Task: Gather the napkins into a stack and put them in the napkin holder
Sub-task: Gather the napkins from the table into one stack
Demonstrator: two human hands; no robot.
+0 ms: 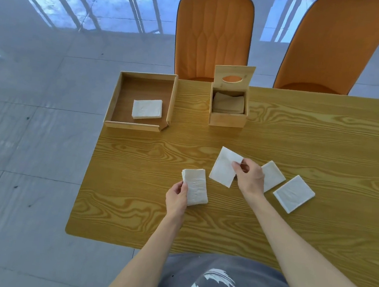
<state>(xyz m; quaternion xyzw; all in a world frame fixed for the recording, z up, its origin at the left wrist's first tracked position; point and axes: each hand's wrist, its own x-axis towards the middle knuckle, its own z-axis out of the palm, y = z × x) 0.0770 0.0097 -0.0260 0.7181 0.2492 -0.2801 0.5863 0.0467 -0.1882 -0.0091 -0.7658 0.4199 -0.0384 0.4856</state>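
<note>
Shirt: grey shirt [216, 282] with a white print, at the bottom edge, nearest the viewer.
Table: wood-grain table [300, 135] running from the shirt to two orange chairs [214, 34] on its far side.
Left hand: left hand [176, 198] holds a small stack of napkins [195, 186] by its lower left edge, fingers closed on the stack.
Right hand: right hand [250, 177] pinches the upper right corner of a single napkin [224, 167], thumb and fingertips clamped on it.
Loose napkins: one napkin [273, 175] lies partly hidden behind the right hand; another napkin [293, 194] lies flat just right of it.
Tray: open wooden tray [139, 127] at the far left corner, with a folded white pile [147, 108] inside.
Napkin holder: wooden napkin holder [227, 120] right of the tray, hinged lid [233, 78] standing upright, brownish-looking napkins [228, 104] inside.
</note>
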